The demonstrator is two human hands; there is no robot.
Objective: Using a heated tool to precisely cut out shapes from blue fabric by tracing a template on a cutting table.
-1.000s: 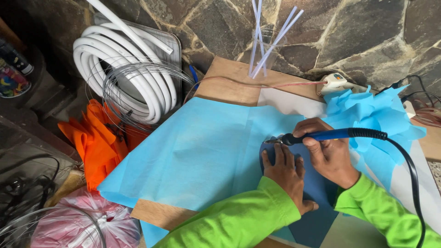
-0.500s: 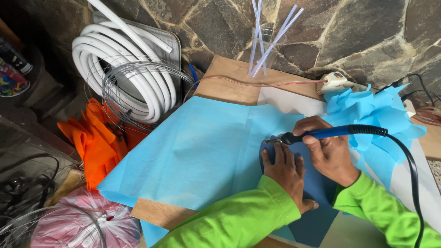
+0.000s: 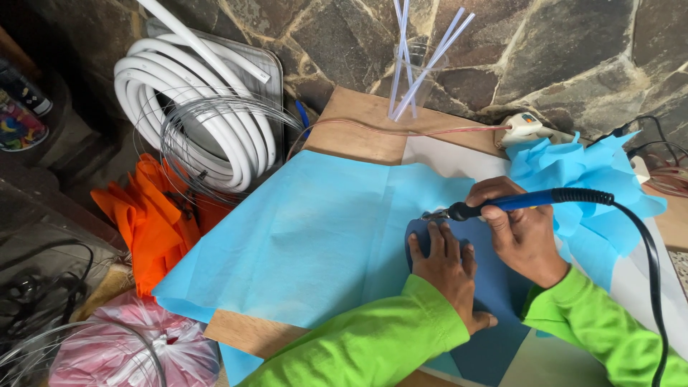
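My right hand (image 3: 517,228) grips a blue-handled soldering iron (image 3: 527,201) with a black cord; its tip touches the edge of a dark blue template (image 3: 494,294). My left hand (image 3: 446,269) lies flat on that template, fingers spread, pressing it onto a large light blue sheet of fabric (image 3: 315,236). The sheet is spread over a wooden board (image 3: 358,132). Both arms wear bright green sleeves.
Crumpled light blue fabric pieces (image 3: 584,175) lie at the right. A coil of white hose (image 3: 197,115) and thin wire loops sit at the back left, orange fabric (image 3: 154,215) below them. A cup of clear straws (image 3: 416,68) stands by the stone wall. A pink bag (image 3: 136,347) lies bottom left.
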